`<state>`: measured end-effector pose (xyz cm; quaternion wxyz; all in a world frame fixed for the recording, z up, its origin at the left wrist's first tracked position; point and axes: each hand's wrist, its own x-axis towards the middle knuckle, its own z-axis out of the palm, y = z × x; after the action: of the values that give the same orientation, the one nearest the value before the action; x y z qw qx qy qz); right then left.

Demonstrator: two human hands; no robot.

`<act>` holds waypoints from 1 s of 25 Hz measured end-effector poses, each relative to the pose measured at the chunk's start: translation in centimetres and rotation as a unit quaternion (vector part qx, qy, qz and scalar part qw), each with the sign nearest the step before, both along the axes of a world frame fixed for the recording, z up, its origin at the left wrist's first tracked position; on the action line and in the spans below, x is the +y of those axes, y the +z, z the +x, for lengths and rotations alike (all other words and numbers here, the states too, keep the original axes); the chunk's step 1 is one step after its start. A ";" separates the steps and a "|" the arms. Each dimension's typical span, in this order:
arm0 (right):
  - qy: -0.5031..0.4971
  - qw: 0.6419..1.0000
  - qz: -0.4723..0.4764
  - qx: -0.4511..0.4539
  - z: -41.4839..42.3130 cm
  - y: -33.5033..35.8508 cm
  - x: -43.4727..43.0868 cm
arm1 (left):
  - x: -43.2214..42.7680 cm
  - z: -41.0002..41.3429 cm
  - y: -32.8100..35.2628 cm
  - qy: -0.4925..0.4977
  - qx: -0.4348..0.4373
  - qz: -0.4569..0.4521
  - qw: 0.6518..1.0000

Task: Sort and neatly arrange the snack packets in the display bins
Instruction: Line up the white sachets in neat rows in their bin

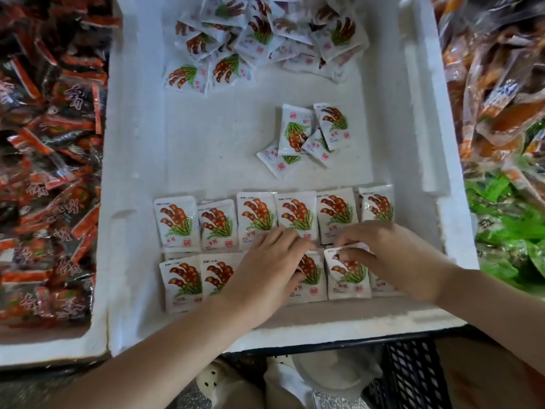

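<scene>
Bin: a rectangular white foam display bin (424, 143) holds small white plastic snack packets printed with brown pods and green fronds.
Back row (298, 214): six of these packets lie flat and face up, side by side, edges touching or nearly so.
Front row (184, 278): more packets lie flat just inside the near wall, partly hidden under both hands.
Loose cluster (306, 137): a few overlapping packets lie mid-bin, toward the right.
Heap (265, 33): jumbled packets are piled against the far wall.
Left hand (265, 270): fingers fairly straight, resting flat on the middle of the front row and gripping nothing.
Right hand (389, 255): fingers curled, pinching the top edge of the pinched packet (348, 278) in the front row, near its right end.
Neighbours: red-and-black foil packets (50, 172) fill the bin on the left. Orange packets (495, 98) and green packets (507, 231) lie on the right.
</scene>
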<state>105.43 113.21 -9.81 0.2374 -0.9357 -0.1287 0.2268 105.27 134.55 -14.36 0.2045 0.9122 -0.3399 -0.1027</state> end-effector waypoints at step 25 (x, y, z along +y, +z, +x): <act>-0.365 0.924 0.105 -0.049 14.2 -2.2 0.1 | -5.9 18.8 1.5 0.292 0.076 -0.126 0.945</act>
<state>119.59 113.33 -12.06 0.3942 -0.8974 0.1875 0.0637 124.06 128.65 -12.85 0.3637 0.9278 -0.0526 -0.0641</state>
